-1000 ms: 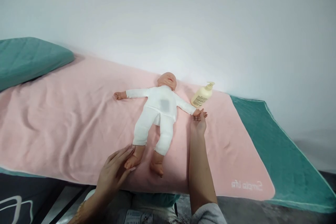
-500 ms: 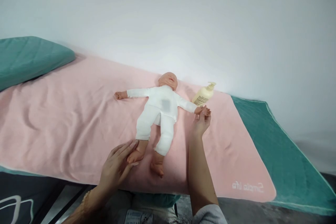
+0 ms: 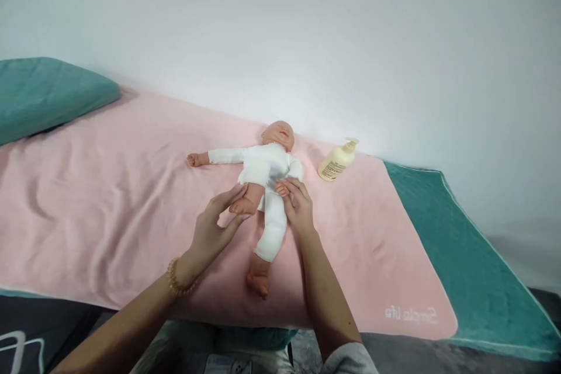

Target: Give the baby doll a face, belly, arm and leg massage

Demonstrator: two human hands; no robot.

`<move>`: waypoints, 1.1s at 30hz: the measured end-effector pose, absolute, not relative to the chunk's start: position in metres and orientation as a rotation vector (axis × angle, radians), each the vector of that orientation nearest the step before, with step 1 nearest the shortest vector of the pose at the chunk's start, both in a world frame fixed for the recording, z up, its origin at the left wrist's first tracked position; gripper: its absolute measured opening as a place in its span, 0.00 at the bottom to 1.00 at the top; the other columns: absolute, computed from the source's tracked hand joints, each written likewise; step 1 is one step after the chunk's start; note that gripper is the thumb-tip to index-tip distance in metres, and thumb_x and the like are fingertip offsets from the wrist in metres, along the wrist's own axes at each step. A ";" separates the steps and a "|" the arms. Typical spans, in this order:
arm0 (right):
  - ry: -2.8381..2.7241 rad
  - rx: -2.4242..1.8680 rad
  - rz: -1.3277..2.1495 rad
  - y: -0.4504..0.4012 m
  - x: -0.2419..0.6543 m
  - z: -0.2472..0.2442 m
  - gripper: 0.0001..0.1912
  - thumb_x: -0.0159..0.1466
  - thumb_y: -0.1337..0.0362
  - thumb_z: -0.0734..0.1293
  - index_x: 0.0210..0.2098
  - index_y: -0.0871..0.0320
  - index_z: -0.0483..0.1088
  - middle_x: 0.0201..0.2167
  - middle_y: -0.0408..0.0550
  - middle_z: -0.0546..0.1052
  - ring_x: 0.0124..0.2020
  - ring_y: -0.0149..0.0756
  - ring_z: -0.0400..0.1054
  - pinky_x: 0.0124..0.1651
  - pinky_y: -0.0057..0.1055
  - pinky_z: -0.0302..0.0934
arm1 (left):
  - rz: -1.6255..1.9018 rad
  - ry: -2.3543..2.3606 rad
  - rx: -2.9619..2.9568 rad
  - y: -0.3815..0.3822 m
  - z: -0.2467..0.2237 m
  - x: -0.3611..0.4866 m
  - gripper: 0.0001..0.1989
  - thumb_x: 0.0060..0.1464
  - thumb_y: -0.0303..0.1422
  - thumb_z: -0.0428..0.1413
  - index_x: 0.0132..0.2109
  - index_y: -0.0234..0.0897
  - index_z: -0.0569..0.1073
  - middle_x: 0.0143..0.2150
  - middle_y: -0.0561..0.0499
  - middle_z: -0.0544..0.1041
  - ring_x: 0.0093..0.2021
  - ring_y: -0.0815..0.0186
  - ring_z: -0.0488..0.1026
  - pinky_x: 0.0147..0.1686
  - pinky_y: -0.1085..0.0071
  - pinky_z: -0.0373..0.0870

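The left hand [image 3: 215,219] grips the doll's [image 3: 263,162] left foot [image 3: 243,205], now folded upward; the right hand [image 3: 301,207] (seemingly pinching) has brought the small hand [image 3: 281,188] inward, so opposite limbs nearly meet.

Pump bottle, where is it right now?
In the head view, the pump bottle is right of centre on the pink blanket, to the right of the doll, near the wall and farther back than the right hand.

The pale words "Simple life" [image 3: 411,314] stood in mirror writing near a corner of the pink blanket [image 3: 372,269]; the yellow bottle [image 3: 336,162] bore several lines of dark print, too small to read
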State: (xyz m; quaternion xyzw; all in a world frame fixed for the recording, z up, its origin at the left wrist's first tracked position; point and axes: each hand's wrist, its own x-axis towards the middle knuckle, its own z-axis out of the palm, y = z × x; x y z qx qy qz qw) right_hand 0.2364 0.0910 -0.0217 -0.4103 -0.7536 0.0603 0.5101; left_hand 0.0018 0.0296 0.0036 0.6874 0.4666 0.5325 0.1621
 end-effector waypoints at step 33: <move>-0.251 -1.079 0.850 0.121 0.331 -0.024 0.11 0.69 0.68 0.63 0.44 0.54 0.77 0.48 0.45 0.79 0.49 0.30 0.74 0.58 0.32 0.68 | 1.366 0.891 2.516 -0.036 -0.078 -0.038 0.23 0.68 0.32 0.46 0.67 0.39 0.63 0.48 0.50 0.82 0.52 0.65 0.78 0.61 0.69 0.67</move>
